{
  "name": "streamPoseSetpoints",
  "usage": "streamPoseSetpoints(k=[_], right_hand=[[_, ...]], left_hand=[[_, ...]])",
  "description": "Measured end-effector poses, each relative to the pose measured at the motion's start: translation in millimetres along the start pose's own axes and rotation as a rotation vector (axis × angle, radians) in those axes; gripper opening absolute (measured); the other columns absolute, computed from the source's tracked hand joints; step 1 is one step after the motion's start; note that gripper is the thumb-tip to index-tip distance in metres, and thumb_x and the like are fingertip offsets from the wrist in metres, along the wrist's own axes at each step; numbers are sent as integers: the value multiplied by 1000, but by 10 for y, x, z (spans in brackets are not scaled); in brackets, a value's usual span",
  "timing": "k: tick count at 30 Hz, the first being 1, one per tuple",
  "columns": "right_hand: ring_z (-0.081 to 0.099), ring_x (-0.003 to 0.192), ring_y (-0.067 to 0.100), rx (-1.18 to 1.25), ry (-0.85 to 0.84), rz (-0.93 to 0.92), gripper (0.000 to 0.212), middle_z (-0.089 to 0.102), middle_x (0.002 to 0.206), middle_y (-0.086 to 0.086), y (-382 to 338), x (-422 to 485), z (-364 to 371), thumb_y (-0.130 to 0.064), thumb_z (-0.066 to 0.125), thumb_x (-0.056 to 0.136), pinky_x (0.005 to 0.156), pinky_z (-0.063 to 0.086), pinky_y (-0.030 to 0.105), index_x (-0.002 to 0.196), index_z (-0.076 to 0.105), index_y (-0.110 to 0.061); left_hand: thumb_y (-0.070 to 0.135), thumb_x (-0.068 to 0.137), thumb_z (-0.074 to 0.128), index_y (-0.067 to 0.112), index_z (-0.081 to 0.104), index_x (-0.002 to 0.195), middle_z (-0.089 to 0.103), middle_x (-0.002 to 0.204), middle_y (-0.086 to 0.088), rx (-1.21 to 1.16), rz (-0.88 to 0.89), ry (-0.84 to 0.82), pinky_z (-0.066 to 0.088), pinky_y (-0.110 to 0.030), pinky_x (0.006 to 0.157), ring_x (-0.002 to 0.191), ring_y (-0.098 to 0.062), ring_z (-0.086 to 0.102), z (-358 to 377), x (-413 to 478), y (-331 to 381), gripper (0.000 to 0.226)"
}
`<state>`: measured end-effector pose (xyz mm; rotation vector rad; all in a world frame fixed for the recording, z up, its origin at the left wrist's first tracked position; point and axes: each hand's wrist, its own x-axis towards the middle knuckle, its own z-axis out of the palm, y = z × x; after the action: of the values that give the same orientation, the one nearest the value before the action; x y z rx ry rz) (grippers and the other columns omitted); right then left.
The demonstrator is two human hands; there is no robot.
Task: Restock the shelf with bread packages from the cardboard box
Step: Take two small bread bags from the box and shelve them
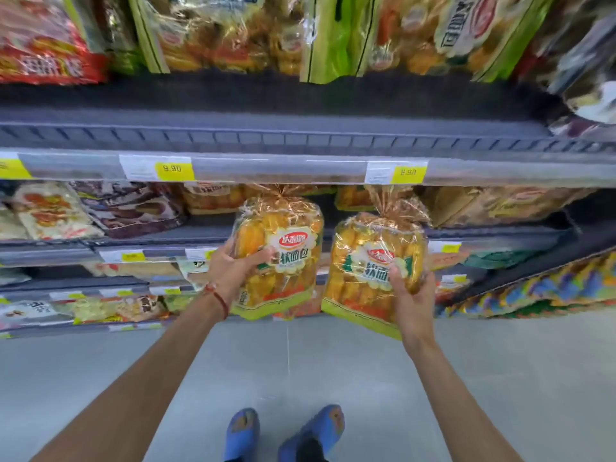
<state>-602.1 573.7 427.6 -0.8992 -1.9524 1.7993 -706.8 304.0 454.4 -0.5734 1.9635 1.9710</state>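
Observation:
I hold two clear bread packages with yellow rolls, green bottoms and gold twisted tops, both upright in front of the shelves. My left hand (235,266) grips the left bread package (283,258) by its left side, thumb across the front. My right hand (411,295) grips the right bread package (370,265) at its lower right corner. Both packages hang just below the grey shelf (300,135) with the 9.90 price tags (173,168). On that shelf stand the same kind of green-edged bread bags (213,35). The cardboard box is out of view.
Lower shelves (100,248) hold other packaged snacks and more bread bags. A slanted rack of colourful packages (550,285) juts out at the right. Grey floor (300,361) lies below, with my blue slippers (283,431) on it.

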Motion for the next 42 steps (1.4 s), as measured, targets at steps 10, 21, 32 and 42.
streamPoseSetpoints(k=[10, 21, 32, 42], right_hand=[[70, 114, 17, -32, 15, -147, 36, 74, 120, -1, 308, 826, 130, -40, 68, 98, 98, 58, 37, 129, 63, -21], [66, 87, -8, 83, 71, -349, 33, 72, 105, -6, 117, 1226, 350, -30, 61, 103, 78, 51, 12, 126, 64, -6], [68, 96, -2, 73, 53, -476, 33, 73, 107, -11, 83, 1320, 261, -39, 58, 104, 82, 52, 17, 125, 64, -15], [56, 95, -26, 88, 122, -584, 24, 60, 112, -26, 110, 1779, 531, -41, 58, 103, 85, 38, 0, 123, 52, -29]], left_hand=[[16, 64, 85, 5, 71, 91, 75, 76, -6, -104, 94, -141, 54, -25, 51, 57, -19, 69, 411, 836, -24, 32], [32, 68, 84, 18, 69, 81, 63, 50, 16, -135, 209, -109, 36, -15, 44, 38, 1, 45, 508, 1119, 301, 25], [44, 40, 94, 11, 75, 89, 71, 101, -10, -207, 303, -187, 44, -35, 74, 79, -21, 50, 469, 1220, 390, 62], [26, 41, 96, 5, 70, 112, 74, 104, -15, -268, 390, -180, 58, -52, 79, 83, -29, 74, 588, 1602, 227, 78]])
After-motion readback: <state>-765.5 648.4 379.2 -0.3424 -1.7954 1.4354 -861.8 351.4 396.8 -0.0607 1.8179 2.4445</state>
